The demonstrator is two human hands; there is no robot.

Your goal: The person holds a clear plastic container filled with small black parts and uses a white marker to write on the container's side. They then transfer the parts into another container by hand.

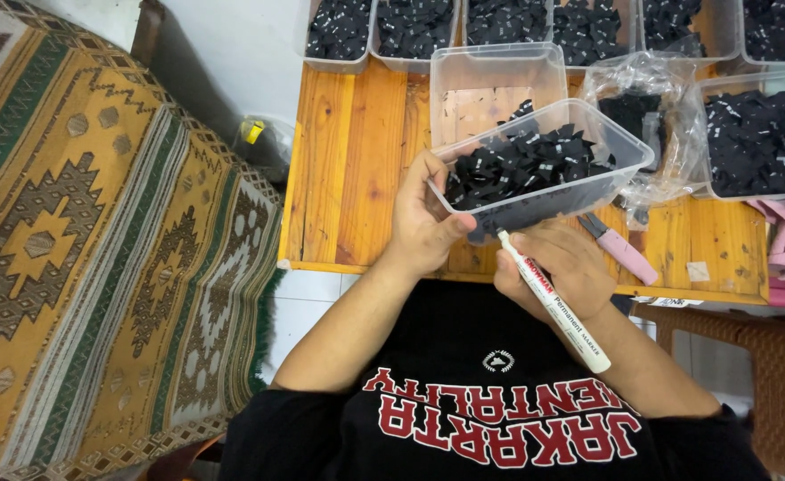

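Closest to me is the black shirt [490, 419]. Moving rightward, I see my left hand [423, 218] clamped on the near end of a clear plastic tub [579, 191] full of black fabric pieces [521, 160], tilted above the wooden table [348, 160]. My right hand [557, 267] grips a white marker [553, 303], tip touching the tub's wall. A pink cutter [619, 249] lies just beside it.

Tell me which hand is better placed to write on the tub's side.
Right, probably. The right hand holds the white marker, tip at the clear tub; the left hand is occupied steadying the tub.
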